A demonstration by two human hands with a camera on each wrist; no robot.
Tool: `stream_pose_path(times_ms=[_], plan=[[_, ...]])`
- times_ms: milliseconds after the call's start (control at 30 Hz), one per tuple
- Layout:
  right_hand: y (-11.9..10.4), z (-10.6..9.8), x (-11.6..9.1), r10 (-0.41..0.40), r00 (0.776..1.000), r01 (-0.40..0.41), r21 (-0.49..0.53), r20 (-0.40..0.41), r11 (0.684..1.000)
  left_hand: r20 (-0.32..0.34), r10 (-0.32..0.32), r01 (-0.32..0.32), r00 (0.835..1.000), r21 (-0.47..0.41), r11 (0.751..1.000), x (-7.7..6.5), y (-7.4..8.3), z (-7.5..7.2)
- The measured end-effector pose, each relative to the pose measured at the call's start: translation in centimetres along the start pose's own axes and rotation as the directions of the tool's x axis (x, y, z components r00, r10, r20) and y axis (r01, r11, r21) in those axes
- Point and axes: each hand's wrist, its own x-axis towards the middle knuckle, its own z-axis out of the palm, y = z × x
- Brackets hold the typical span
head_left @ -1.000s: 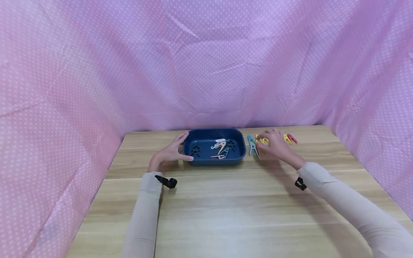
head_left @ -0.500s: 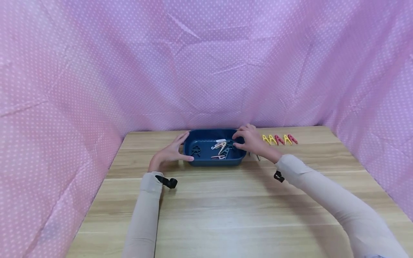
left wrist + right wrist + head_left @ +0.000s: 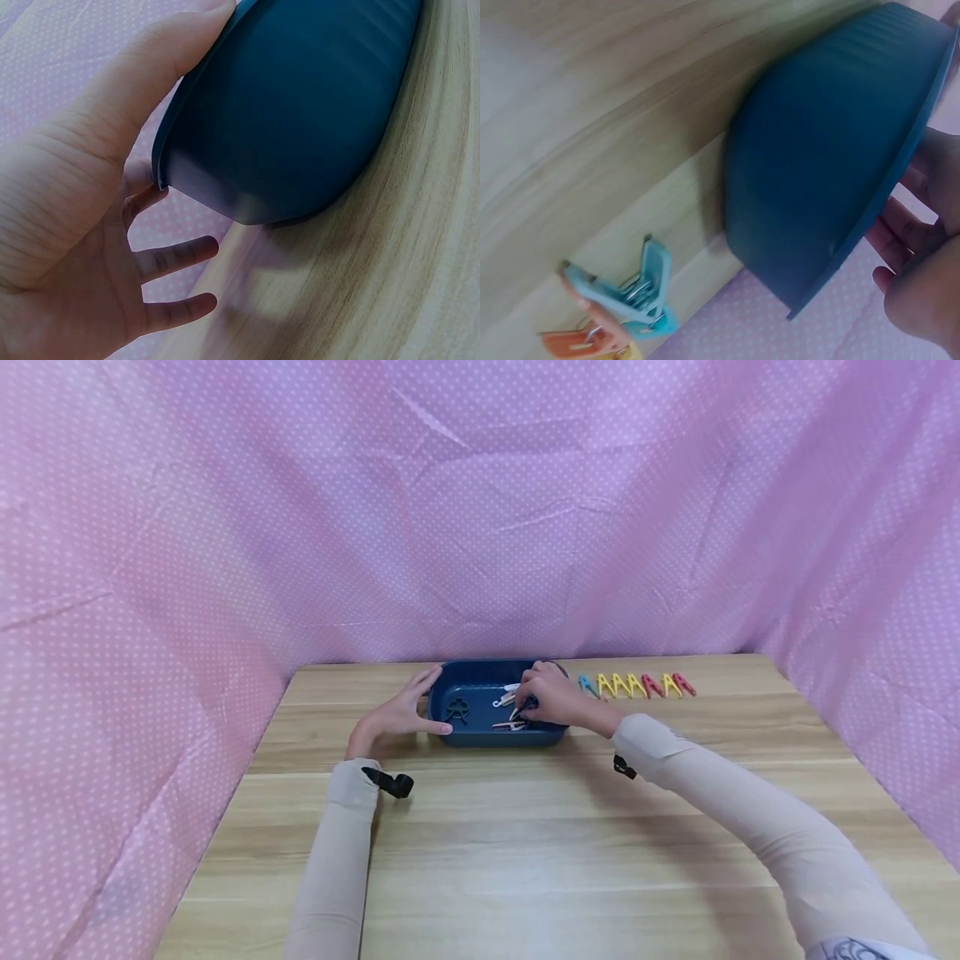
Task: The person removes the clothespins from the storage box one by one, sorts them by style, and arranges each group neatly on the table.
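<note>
The blue basin stands at the back of the table. My left hand holds its left end, thumb on the rim and the other fingers spread along the side. My right hand reaches over the right rim, fingers bent down among the clothes pegs inside. White pegs show left of those fingers, and a dark green clip lies at the basin's left end. In the right wrist view, the basin wall hides the fingertips of the right hand; I cannot tell whether they pinch a peg.
Right of the basin, a row of pegs runs along the table's back: a light blue peg, several yellow pegs and red pegs. An orange peg lies by the light blue one. A pink dotted cloth hangs behind.
My right hand has moved left from the pegs on the table, over the basin's right rim and down to the pegs inside. The left hand stays at the basin's left end.
</note>
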Motion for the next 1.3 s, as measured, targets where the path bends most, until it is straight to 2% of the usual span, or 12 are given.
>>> stream_pose_path(times_ms=[167,367,667,900,1067,1300], plan=[[-0.7,0.5,0.4,-0.053,0.998,0.054,-0.052,0.03,0.997,-0.001,-0.005,0.005,1.0,0.001,1.0,0.1,-0.2,0.1],[-0.7,1.3,0.9,-0.063,0.996,0.07,-0.112,0.066,0.991,0.003,-0.001,0.001,1.0,-0.007,1.0,-0.1,-0.2,0.3],[-0.7,1.5,1.4,-0.108,0.992,0.115,-0.112,0.07,0.987,0.003,0.004,-0.003,1.0,-0.008,1.0,-0.1,-0.1,0.3],[-0.8,2.0,1.8,-0.1,0.988,0.113,-0.111,0.117,0.987,-0.002,0.001,-0.001,1.0,0.003,1.0,0.1,0.0,0.3],[-0.7,1.9,1.7,-0.12,0.989,0.13,-0.111,0.09,0.985,0.001,-0.004,0.004,1.0,-0.006,1.0,0.2,0.0,0.4],[-0.7,0.8,1.5,-0.147,0.989,0.146,-0.142,0.003,0.979,-0.01,-0.002,0.002,1.0,-0.001,1.0,-0.2,0.0,0.2]])
